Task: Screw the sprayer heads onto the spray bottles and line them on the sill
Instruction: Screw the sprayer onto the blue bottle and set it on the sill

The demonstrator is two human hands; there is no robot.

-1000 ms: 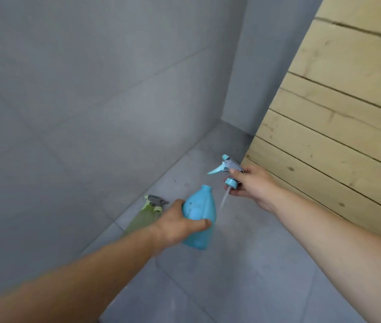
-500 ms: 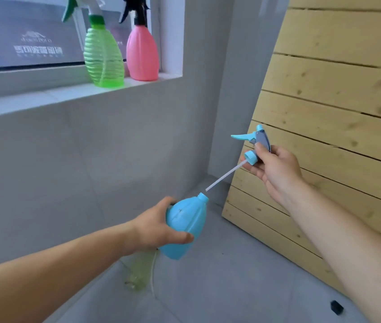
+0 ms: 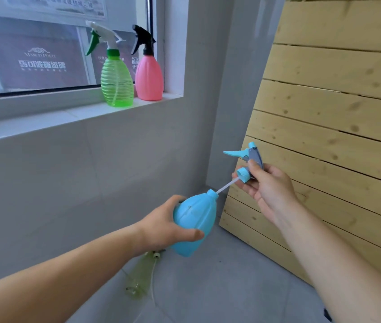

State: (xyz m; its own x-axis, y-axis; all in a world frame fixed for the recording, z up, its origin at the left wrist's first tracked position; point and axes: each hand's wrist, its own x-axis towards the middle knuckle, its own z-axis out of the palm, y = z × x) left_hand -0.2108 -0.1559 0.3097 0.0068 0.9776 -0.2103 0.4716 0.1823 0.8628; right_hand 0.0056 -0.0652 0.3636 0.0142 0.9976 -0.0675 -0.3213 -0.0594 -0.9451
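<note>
- while two finished bottles are already standing on the sill, the job is looking, by my judgement, roughly half done: the green bottle and the pink bottle are sitting upright just beside each other with their sprayer heads on.
- lying on the floor under the left forearm, a pale yellow-green bottle is still waiting; whether its head is screwed tight i cannot tell.
- the blue bottle is hanging in mid-air between floor and sill, the left hand wrapping its grip around the body; its long axis is tilting, neck pointing up and to the right.
- the blue sprayer head is being pinched in the right hand, trigger pointing left, collar facing the neck and not yet seated.
- its thin dip tube is running down-left, its tip reaching the bottle mouth.
</note>
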